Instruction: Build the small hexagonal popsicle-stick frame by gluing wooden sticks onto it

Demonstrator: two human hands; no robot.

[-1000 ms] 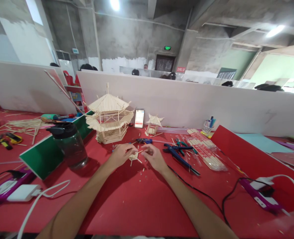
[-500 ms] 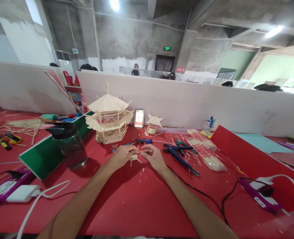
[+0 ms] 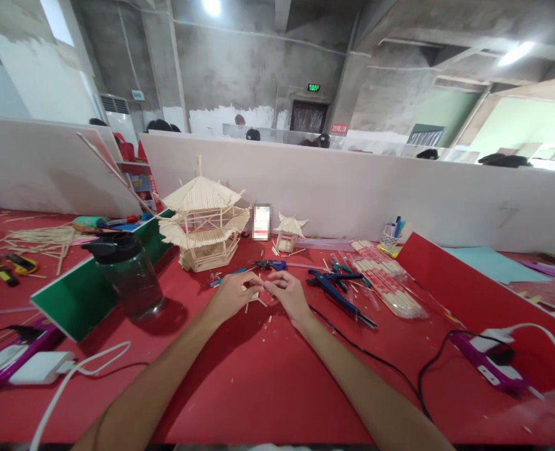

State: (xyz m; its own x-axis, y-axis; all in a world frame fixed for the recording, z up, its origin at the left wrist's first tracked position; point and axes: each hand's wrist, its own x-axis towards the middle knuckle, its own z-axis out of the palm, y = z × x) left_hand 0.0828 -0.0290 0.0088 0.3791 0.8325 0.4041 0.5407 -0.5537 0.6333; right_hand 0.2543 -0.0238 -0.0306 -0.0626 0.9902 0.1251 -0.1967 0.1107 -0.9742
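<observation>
My left hand point(image 3: 233, 294) and my right hand point(image 3: 287, 295) meet fingertip to fingertip above the table, thumbs and forefingers pinched. What they pinch, if anything, is too small to make out. Just below them lies a little frame of pale wooden sticks point(image 3: 257, 302), partly covered by my left hand. Behind my fingers rests a blue glue gun point(image 3: 277, 265). A stick-built pagoda point(image 3: 207, 219) with tiered roofs stands to the back left, and a smaller stick pavilion point(image 3: 290, 233) at the back centre.
Blue-handled cutters point(image 3: 336, 291) lie right of my right hand, near bagged wooden sticks point(image 3: 390, 288). A dark water bottle point(image 3: 129, 275) stands left by a green board point(image 3: 77, 310). Power strips point(image 3: 488, 369) and cables flank my arms. A white partition point(image 3: 343, 188) closes off the back.
The view has shifted slightly. My hands stay together over the little stick frame, the fingertips moving only a little. A tiny stick-like piece between them earlier no longer shows clearly.
</observation>
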